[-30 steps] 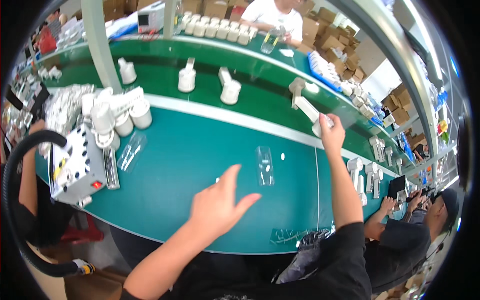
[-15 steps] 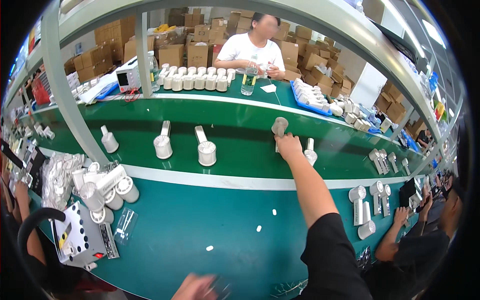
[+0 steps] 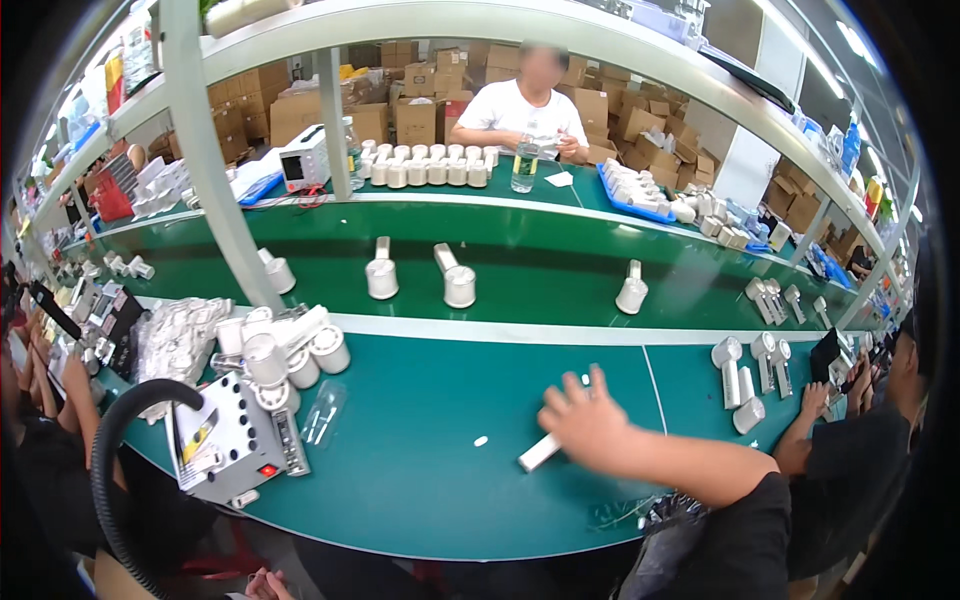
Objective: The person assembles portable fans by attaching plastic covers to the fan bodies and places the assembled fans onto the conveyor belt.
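Observation:
My right hand (image 3: 590, 428) is over the near green table, its fingers spread apart. From under its thumb side sticks the pale bar-shaped handle of what looks like a handheld fan (image 3: 540, 453); the rest of it is hidden by the hand. A small white oval piece (image 3: 586, 380) shows between the fingertips, and another white oval piece (image 3: 481, 440) lies to the left. At the lower edge, below the table's rim, only some fingers of my left hand (image 3: 265, 585) come into view; what they do cannot be made out.
White handheld fans (image 3: 460, 285) stand spaced along the green belt. More fans (image 3: 264, 360) are heaped at left beside a grey box (image 3: 225, 445) with a black hose (image 3: 105, 470). A clear plastic sleeve (image 3: 323, 413) lies nearby. Co-workers sit left, right and opposite.
My right hand has come back from the belt to the near table, and the fan it gripped there is gone from the belt. My left hand has dropped below the table edge. The view has turned left.

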### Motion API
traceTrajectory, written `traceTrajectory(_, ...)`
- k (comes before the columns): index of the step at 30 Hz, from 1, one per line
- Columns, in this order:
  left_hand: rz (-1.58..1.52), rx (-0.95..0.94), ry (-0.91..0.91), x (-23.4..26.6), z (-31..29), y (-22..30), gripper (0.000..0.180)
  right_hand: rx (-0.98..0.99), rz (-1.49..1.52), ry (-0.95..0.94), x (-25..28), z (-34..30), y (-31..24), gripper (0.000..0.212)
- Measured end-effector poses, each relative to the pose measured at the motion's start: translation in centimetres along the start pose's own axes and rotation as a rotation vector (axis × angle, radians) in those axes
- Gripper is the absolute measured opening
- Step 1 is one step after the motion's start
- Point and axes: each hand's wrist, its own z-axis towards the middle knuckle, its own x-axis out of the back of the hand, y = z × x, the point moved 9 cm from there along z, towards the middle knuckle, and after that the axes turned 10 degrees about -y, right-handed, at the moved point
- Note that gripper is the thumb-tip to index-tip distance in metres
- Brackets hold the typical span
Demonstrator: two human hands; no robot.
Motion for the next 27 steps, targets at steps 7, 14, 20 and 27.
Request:
traceTrajectory(7, 0.170, -0.391, 0.149, 1.6, -0.5, 3.8, 0.026, 0.030, 0.619, -0.072, 0.7, -4.4, 2.2, 0.052)
traceTrajectory(14, -0.793, 0.460, -0.362, 0.6, -5.0, -7.1, 0.026, 0.542, 1.605, 0.040, 1.9, -7.3, -18.9, 0.059)
traceTrajectory(20, -1.832, 0.393, -0.725, 1.5, -8.1, -1.3, 0.052, 0.514, 1.674, -0.805, 6.4, -1.5, -36.9, 0.048)
traceTrajectory(27, -1.942, 0.190, -0.483, 4.5, -1.6, -4.2, 0.044, 0.702, 2.090, -0.815, 4.5, 4.5, -48.1, 0.067)
